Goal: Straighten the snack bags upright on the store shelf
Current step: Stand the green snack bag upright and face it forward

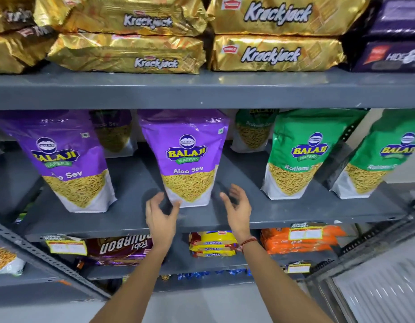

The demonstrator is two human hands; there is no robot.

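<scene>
While both hands sit down at the front edge of the middle shelf, neither one is actually gripping anything. The left hand is open with the fingers loosely curled, and its thumb tip is right at the bottom left corner of the middle Aloo Sev bag, touching it or just about; hard to call. The right hand is spread open too, palm turned in toward the bag, just off its lower right corner with a gap showing, so no contact there. There's a red thread on that wrist. The bag itself stands upright on the shelf between the two hands, label facing out. Another Aloo Sev bag stands to its left, leaning a bit, with one more purple bag tucked behind. Off to the right are two green Ratlami bags, also tilted. Gold Krackjack packs are stacked flat on the shelf above.
</scene>
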